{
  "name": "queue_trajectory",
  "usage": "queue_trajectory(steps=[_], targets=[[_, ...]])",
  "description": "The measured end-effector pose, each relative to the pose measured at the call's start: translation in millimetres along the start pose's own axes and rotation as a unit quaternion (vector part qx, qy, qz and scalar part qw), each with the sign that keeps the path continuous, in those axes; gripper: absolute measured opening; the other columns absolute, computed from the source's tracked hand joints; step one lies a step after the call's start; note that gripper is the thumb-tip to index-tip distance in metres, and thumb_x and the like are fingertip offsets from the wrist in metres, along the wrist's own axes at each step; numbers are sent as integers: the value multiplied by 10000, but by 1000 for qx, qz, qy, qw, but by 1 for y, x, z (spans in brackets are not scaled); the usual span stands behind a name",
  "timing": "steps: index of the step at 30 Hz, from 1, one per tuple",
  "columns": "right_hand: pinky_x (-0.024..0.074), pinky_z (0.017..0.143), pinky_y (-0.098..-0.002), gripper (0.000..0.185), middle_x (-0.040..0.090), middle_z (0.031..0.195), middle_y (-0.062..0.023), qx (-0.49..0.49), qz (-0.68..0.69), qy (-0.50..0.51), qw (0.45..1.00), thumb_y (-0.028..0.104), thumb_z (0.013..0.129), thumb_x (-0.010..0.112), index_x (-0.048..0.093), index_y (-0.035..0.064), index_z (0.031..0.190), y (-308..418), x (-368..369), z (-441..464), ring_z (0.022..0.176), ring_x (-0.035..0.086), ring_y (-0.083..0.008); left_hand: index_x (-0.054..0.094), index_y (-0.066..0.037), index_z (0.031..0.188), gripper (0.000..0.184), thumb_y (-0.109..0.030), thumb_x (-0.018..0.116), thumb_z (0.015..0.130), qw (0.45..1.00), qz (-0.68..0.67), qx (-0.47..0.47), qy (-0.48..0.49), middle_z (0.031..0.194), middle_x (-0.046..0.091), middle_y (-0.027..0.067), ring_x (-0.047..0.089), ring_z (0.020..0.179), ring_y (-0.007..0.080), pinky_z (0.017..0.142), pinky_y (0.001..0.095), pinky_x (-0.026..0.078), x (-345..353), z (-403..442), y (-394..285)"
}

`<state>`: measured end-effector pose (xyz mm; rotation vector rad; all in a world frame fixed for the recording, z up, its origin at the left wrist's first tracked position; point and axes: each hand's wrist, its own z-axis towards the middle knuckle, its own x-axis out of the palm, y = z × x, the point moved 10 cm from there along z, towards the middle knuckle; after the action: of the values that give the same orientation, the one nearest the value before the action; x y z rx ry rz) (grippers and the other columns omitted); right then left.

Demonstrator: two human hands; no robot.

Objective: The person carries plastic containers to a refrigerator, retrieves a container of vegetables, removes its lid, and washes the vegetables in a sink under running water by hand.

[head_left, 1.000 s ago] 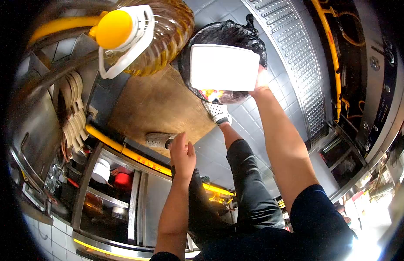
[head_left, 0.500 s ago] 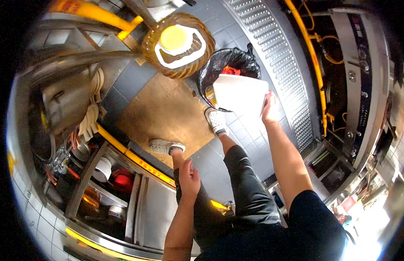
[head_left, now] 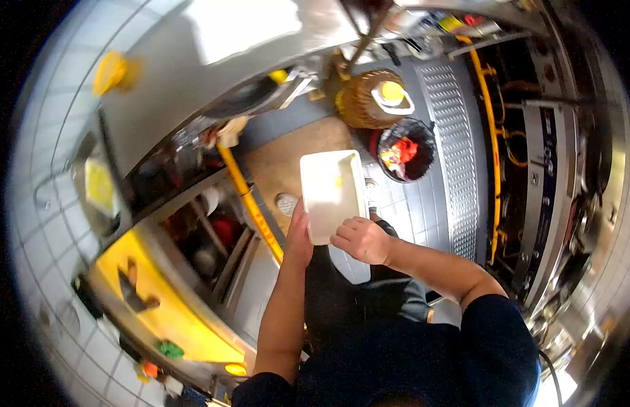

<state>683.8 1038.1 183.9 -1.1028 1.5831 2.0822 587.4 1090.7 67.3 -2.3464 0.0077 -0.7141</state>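
A white rectangular plastic tub point(head_left: 332, 186) is in front of me, its open side facing up, with a faint yellowish spot inside. My left hand point(head_left: 300, 237) is closed on its near left side. At the near right corner my right hand point(head_left: 361, 240) is closed, fingers curled at the rim. Below the right hand shows a flat pale piece point(head_left: 352, 268); I cannot tell whether that hand holds it too. Beyond the tub stands a bin point(head_left: 423, 159) lined with a black bag, red and yellow waste inside.
A large ribbed oil jug point(head_left: 359, 102) with a yellow cap stands behind the bin. To the right run a metal floor grate point(head_left: 454, 163) and a stove front point(head_left: 542, 176). On the left are a steel counter point(head_left: 172, 74) and a yellow cutting board point(head_left: 172, 312) with a knife point(head_left: 130, 290).
The tub has come away from the bin toward my body, its inside now visible. My left hand has risen from beside my leg to grip it. The view has shifted left.
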Motion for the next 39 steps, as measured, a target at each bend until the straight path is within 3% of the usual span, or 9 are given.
queue_trajectory(steps=[5, 6, 9, 11, 19, 25, 31, 35, 39], targets=[[508, 738, -416, 222, 566, 894, -68, -133, -27, 73, 988, 166, 803, 641, 585, 68, 994, 116, -1, 104, 844, 584, -277, 353, -1, 1510, 665, -147, 532, 886, 979, 100, 139, -108, 1458, 463, 116, 427, 1339, 215, 1142, 345, 300, -52, -113, -146], [496, 722, -386, 253, 586, 910, -48, -157, -5, 39, 987, 201, 818, 728, 608, 99, 1015, 147, -17, 133, 833, 594, -250, 353, 5, 1506, 661, -173, 521, 892, 969, 108, 184, -122, 1444, 468, 138, 424, 1338, 236, 1153, 354, 287, -64, -135, -176], [510, 857, -406, 494, 627, 1146, -143, -207, 28, 18, 978, 235, 795, 802, 601, 44, 1204, 230, -44, 195, 1013, 626, -315, 381, -2, 1490, 633, -188, 509, 898, 940, 72, 276, -189, 1421, 494, 134, 455, 1306, 234, 1130, 359, 326, -115, -205, -236], [506, 897, -423, 515, 622, 1188, -169, -210, 30, 17, 977, 201, 798, 795, 588, 22, 1234, 255, -42, 229, 1060, 618, -342, 384, -31, 1505, 624, -120, 521, 904, 925, 21, 324, -198, 1417, 519, 83, 475, 1290, 186, 1104, 334, 355, -161, -237, -252], [499, 948, -457, 506, 604, 1228, -226, -149, -4, -19, 989, 127, 831, 762, 553, 2, 1274, 288, -40, 353, 1106, 599, -408, 449, -40, 1437, 525, -97, 527, 921, 822, -138, 440, -334, 1295, 572, 90, 552, 1174, 185, 1005, 330, 439, -249, -325, -354], [511, 940, -438, 453, 611, 1233, -201, -130, -16, 44, 990, 175, 879, 734, 570, 16, 1270, 279, -10, 438, 1107, 614, -392, 384, -4, 1480, 566, -105, 532, 943, 808, -77, 430, -396, 1349, 549, 142, 546, 1208, 215, 1022, 344, 431, -303, -316, -402], [514, 944, -392, 451, 619, 1192, -186, -104, 11, 58, 993, 193, 898, 721, 569, -11, 1270, 250, 19, 551, 1077, 628, -328, 352, 39, 1494, 714, -275, 617, 911, 801, -13, 317, -508, 1396, 522, 232, 598, 1176, 296, 976, 377, 470, -395, -254, -467], [497, 966, -421, 473, 575, 1294, -227, -24, 77, 120, 990, 244, 958, 661, 547, -30, 1327, 197, 58, 637, 1164, 599, -358, 369, -18, 1516, 768, -364, 636, 884, 787, 6, 267, -555, 1300, 547, 273, 622, 1100, 351, 923, 427, 501, -450, -205, -534], [500, 860, -417, 401, 627, 1087, -195, 30, 64, 162, 984, 252, 977, 643, 574, -7, 1275, 144, 104, 716, 1025, 619, -323, 392, -90, 1526, 750, -365, 638, 874, 763, 107, 193, -607, 1190, 549, 260, 619, 1018, 387, 902, 465, 509, -510, -150, -571]])
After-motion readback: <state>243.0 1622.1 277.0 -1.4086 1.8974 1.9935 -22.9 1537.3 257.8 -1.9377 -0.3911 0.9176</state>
